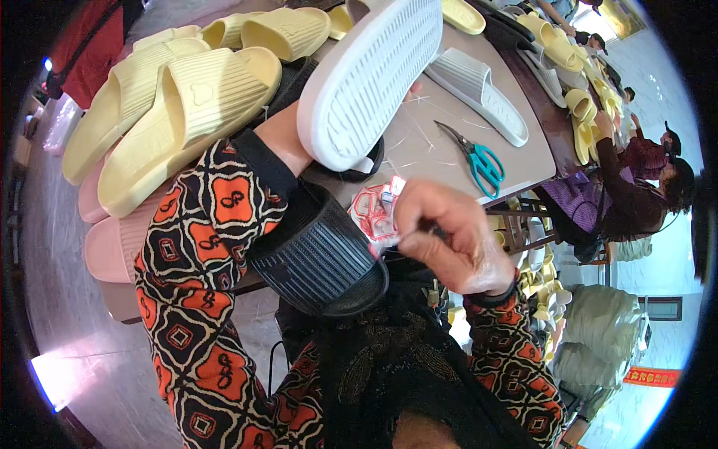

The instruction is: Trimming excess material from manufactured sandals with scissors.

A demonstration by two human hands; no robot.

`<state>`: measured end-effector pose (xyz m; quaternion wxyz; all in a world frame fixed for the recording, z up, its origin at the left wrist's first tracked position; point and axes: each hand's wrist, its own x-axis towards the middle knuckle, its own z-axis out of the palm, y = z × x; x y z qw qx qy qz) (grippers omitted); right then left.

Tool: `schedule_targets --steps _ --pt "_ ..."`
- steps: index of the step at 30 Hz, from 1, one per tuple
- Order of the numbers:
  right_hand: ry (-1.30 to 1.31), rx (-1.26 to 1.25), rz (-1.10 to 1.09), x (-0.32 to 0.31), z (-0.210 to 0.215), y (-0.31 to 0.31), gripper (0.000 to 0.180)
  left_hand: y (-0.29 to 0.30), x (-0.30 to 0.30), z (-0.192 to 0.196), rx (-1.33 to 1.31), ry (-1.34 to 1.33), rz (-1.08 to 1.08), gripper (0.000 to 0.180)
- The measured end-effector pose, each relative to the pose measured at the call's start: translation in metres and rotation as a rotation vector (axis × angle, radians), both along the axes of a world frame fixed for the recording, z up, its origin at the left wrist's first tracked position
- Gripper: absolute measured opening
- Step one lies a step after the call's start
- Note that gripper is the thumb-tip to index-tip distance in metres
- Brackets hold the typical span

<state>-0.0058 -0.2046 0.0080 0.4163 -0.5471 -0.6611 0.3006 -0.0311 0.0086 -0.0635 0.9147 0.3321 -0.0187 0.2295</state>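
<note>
A light grey slide slipper (374, 82) is tilted up with its ribbed sole toward me. My left hand (416, 87) grips it from behind; only a fingertip and the wrist show. My right hand (452, 236) is closed, thumb against curled fingers, slightly blurred. What it pinches, if anything, is hidden. Against its fingertips lies a bunch of small red-and-white tags (374, 213). Below my left wrist sits a black slide slipper (318, 258) with a ribbed strap. Teal-handled scissors (482, 161) lie partly opened on the table, right of the grey slipper.
Yellow slippers (198, 105) are heaped at the left, above pink slippers (120, 243). Another grey slipper (482, 93) and loose thin threads lie on the table (523, 168). People (643, 187) work at the right beside more slippers. Large pale sacks (602, 325) stand on the floor behind.
</note>
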Motion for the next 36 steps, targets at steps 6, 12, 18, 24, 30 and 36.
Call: schedule_targets --steps 6,12,18,24,30,36 --pt "-0.348 -0.166 -0.324 0.021 -0.037 0.007 0.01 0.024 0.008 -0.01 0.066 -0.014 0.063 0.034" --pt "-0.041 -0.069 -0.779 0.126 -0.034 -0.002 0.021 -0.004 0.031 0.016 0.507 0.304 0.468 0.018" --pt "0.16 0.235 -0.61 0.13 0.014 -0.009 0.062 -0.032 0.018 0.042 1.131 0.481 0.856 0.033" --pt "0.455 -0.112 -0.633 0.166 0.02 -0.022 0.061 -0.054 0.014 0.044 1.512 0.047 0.732 0.046" --pt "-0.157 0.393 -0.896 0.161 0.033 -0.06 0.032 -0.061 0.002 0.069 1.14 0.412 0.048 0.044" --pt "0.21 0.818 -1.093 0.206 0.043 -0.123 0.032 -0.053 -0.001 0.075 1.146 0.563 -0.411 0.04"
